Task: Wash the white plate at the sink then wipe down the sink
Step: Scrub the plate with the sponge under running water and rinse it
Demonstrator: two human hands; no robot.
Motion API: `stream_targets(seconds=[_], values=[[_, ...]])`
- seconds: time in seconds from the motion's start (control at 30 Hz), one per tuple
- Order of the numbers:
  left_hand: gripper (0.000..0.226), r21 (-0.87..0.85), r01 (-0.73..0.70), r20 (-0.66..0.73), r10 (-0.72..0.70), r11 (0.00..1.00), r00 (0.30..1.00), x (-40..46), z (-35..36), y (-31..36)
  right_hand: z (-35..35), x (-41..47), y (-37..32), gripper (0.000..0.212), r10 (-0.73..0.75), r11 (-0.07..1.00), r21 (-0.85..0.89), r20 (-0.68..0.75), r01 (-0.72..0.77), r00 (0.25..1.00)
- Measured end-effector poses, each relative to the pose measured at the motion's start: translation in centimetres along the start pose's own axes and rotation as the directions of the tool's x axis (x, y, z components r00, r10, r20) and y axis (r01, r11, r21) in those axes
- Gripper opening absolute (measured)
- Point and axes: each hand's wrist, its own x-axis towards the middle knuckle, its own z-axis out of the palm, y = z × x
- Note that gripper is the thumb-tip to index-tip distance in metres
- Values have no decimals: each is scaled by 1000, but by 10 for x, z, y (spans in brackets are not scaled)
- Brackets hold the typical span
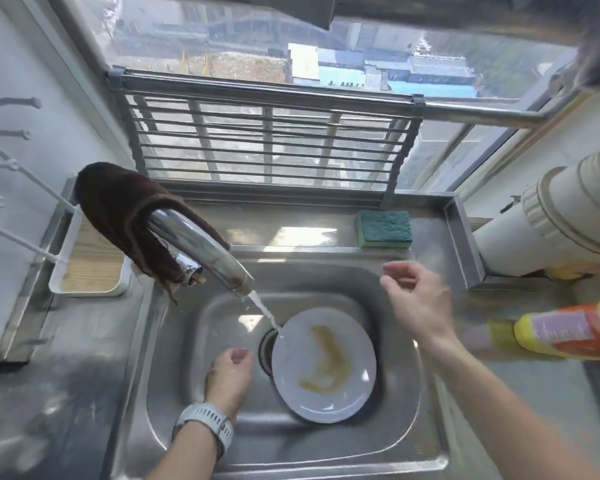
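A round white plate smeared with a brown streak lies in the basin of the stainless steel sink, partly over the drain, with water from the chrome tap striking its upper rim. The left hand, watch on its wrist, hovers just beside the plate, fingers loosely curled and empty. The right hand hangs above the basin's right side, fingers bent, gripping nothing. A dark brown cloth drapes over the tap. A green-and-yellow sponge sits on the back ledge below a window.
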Motion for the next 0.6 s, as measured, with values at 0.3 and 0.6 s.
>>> stream_targets(seconds=[0.3, 0.6], values=[[29, 294, 2, 37, -13, 956, 999, 2, 38, -4, -12, 130, -18, 47, -415, 659, -499, 384, 564, 825], [25, 416, -26, 141, -36, 909, 989, 18, 55, -13, -19, 148, -7, 45, -476, 565, -502, 449, 654, 756]])
